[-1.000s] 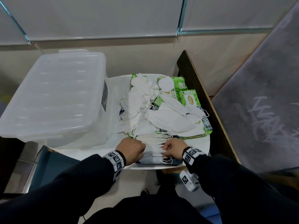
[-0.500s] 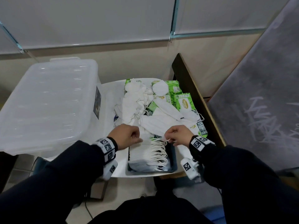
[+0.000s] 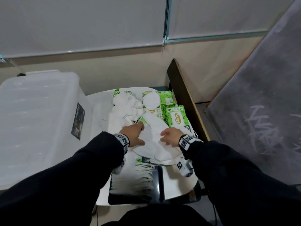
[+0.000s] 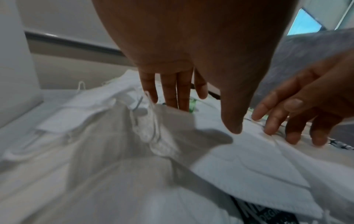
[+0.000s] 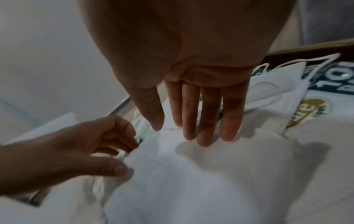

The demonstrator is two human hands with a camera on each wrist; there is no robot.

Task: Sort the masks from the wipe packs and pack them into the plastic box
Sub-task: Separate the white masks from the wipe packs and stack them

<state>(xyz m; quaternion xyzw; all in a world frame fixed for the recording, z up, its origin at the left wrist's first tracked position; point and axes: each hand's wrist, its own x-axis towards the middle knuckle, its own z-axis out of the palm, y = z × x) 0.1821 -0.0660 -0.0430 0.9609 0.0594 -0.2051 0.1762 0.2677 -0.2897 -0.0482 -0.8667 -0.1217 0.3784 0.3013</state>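
Note:
Loose white masks lie heaped on a small white table, over and beside green wipe packs. My left hand reaches into the heap with straight fingers, whose tips sit behind a mask's edge. My right hand lies with flat fingers on the top mask. Neither hand grips anything. Near me, a dark tray holds a neat stack of masks. The clear plastic box stands at the left with its lid on.
A dark wooden board runs along the table's right side, with a grey slanted panel beyond it. The wall is close behind the table. More masks lie at the heap's far left.
Both hands left the mask stack in the dark tray and moved forward onto the loose heap. Their fingers went from curled to straight.

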